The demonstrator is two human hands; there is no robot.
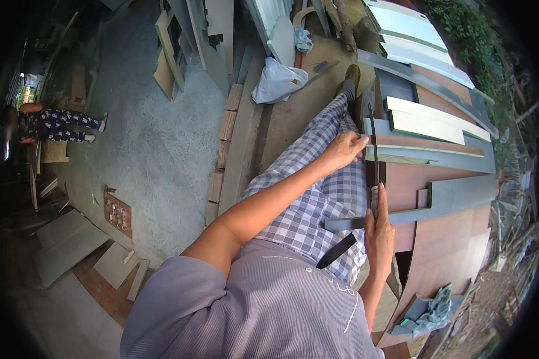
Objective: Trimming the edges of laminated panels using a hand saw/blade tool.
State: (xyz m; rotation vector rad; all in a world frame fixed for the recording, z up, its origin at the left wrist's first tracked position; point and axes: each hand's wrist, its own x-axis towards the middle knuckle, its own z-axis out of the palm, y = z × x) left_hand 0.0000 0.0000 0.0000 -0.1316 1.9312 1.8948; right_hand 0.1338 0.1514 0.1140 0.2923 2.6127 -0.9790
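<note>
My right hand is wrapped around the handle of a hacksaw, a slim dark tool seen almost edge-on and pointing away from me. The saw lies across the near end of a long narrow board, brown on top, that stretches off to the right. My left hand is closed at this board's end, thumb and fingers pinching it just left of the saw. How deep the blade sits in the board cannot be seen. Close to my right wrist, a grey L-shaped board sticks out over my lap.
Pale panels and brown sheets are stacked at right. A blue cloth lies at lower right. A white bag rests near leaning boards. Bricks edge the grey floor; another person stands far left.
</note>
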